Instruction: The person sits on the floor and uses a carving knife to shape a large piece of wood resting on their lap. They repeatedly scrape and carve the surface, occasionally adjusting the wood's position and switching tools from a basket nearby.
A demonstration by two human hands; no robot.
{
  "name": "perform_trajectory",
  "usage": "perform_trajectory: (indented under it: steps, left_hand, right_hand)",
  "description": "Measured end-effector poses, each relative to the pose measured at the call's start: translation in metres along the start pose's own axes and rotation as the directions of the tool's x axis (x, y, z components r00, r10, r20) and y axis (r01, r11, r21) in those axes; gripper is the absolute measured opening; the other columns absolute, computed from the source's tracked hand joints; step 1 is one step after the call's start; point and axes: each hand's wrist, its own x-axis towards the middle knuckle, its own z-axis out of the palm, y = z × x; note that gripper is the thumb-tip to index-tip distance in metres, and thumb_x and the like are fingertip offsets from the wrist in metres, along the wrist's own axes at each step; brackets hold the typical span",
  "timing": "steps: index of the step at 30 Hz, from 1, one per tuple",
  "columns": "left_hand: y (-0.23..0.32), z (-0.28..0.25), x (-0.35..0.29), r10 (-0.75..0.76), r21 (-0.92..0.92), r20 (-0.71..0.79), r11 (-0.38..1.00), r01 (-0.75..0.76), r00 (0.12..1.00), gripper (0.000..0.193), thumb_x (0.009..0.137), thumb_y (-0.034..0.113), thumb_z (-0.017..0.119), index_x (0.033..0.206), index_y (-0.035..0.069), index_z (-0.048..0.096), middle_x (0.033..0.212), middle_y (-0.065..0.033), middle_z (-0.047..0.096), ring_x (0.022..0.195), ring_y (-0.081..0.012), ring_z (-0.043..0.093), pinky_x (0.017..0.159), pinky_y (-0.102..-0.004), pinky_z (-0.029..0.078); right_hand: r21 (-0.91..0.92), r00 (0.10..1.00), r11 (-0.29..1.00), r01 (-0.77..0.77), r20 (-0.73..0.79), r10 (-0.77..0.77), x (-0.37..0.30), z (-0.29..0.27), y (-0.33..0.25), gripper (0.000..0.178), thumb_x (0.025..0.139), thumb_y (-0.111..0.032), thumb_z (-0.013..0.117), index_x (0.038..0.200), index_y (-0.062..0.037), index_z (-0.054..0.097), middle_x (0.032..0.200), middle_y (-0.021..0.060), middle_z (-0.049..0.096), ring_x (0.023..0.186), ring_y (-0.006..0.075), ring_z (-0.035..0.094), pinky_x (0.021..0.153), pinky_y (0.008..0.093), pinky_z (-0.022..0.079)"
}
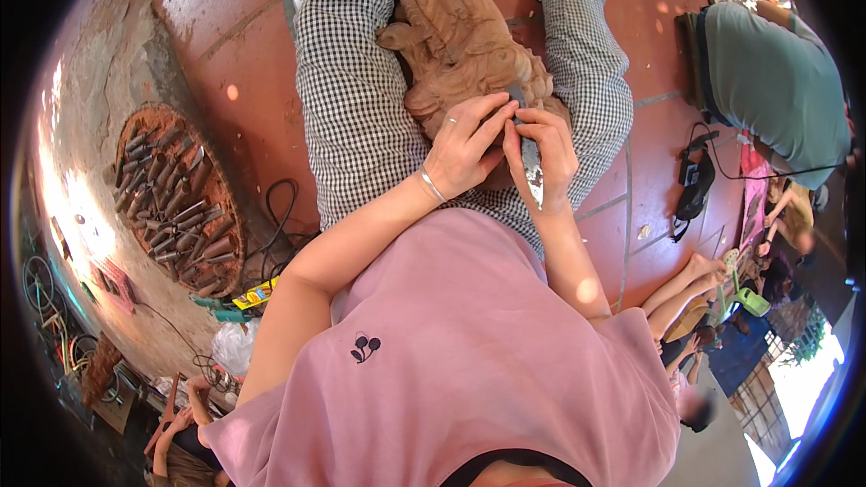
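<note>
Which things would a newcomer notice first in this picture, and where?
Probably the brown carving at top centre, between the checkered trouser legs. At its lower right, the right hand holds a tool, with the left hand at its upper end. A heap of tools stands out at far left.

the carving (pixel 469 50) sits between the person's left leg (pixel 347 95) and right leg (pixel 591 81), ahead of the torso. at its near side, the hand tool (pixel 534 176) lies between the left hand (pixel 465 146) and right hand (pixel 544 158), its far end over the carving. left of the left leg, a cable (pixel 287 207) runs along the floor (pixel 244 90); farther left, many tools (pixel 176 198) lie together on a wide slab (pixel 99 99). right of the right leg, a corded object (pixel 695 185) rests on the floor, near a co-worker (pixel 767 81).
</note>
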Motion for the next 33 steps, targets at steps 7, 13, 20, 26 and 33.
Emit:
perform_trajectory:
  steps: [7, 13, 20, 26, 33]
  left_hand:
    - [-0.006, -0.002, 0.002, -0.035, -0.075, 0.01, 0.997, 0.035, 0.999, 0.06, 0.067, 0.001, 0.079, 0.125, -0.001, 0.063, 0.126, -0.0151, 0.063, 0.11, -0.0325, 0.063, 0.094, -0.0395, 0.051]
    - [-0.009, 0.0, -0.005, -0.031, -0.117, -0.016, 0.993, 0.029, 0.999, 0.053, 0.065, 0.001, 0.081, 0.115, 0.001, 0.063, 0.122, -0.0137, 0.061, 0.109, -0.0323, 0.061, 0.092, -0.0391, 0.052]
    - [-0.008, 0.005, -0.012, 0.001, 0.014, -0.081, 1.0, 0.0, 0.997, 0.05, 0.06, 0.009, 0.087, 0.101, 0.008, 0.058, 0.116, -0.0105, 0.059, 0.107, -0.0311, 0.059, 0.089, -0.0408, 0.049]
    - [-0.013, 0.006, -0.013, -0.047, 0.023, -0.097, 0.999, 0.049, 0.994, 0.056, 0.059, 0.017, 0.087, 0.105, 0.01, 0.055, 0.115, -0.0076, 0.059, 0.102, -0.0295, 0.06, 0.087, -0.0421, 0.047]
    - [-0.015, 0.008, -0.014, -0.041, 0.031, -0.105, 0.999, 0.045, 0.994, 0.051, 0.061, 0.019, 0.086, 0.101, 0.01, 0.055, 0.115, -0.0072, 0.059, 0.1, -0.0294, 0.061, 0.086, -0.0419, 0.048]
  right_hand:
    - [-0.067, 0.993, 0.998, 0.017, 0.117, -0.009, 0.007, 0.001, -0.004, 0.02, 0.072, 0.006, 0.076, 0.083, 0.0008, 0.06, 0.091, 0.0142, 0.065, 0.08, 0.0298, 0.064, 0.07, 0.0361, 0.054]
    - [-0.082, 0.987, 0.997, -0.005, 0.158, 0.018, 0.011, -0.007, -0.009, 0.02, 0.072, 0.008, 0.073, 0.084, -0.0003, 0.058, 0.09, 0.0147, 0.064, 0.083, 0.0309, 0.062, 0.071, 0.0378, 0.052]
    - [-0.015, 0.924, 0.931, -0.365, 0.119, 0.364, 0.013, -0.005, -0.005, 0.022, 0.084, -0.002, 0.071, 0.104, 0.0023, 0.063, 0.108, 0.0162, 0.064, 0.092, 0.0293, 0.065, 0.081, 0.036, 0.053]
    - [0.007, 0.895, 0.897, -0.441, 0.078, 0.439, 0.015, 0.003, 0.007, 0.018, 0.084, -0.006, 0.073, 0.097, 0.0026, 0.064, 0.107, 0.0175, 0.069, 0.094, 0.0281, 0.067, 0.083, 0.035, 0.054]
    - [0.117, 0.878, 0.87, -0.479, 0.063, 0.475, 0.017, 0.005, 0.008, 0.017, 0.08, -0.006, 0.078, 0.092, 0.0017, 0.069, 0.108, 0.0154, 0.069, 0.094, 0.0255, 0.068, 0.081, 0.0325, 0.055]
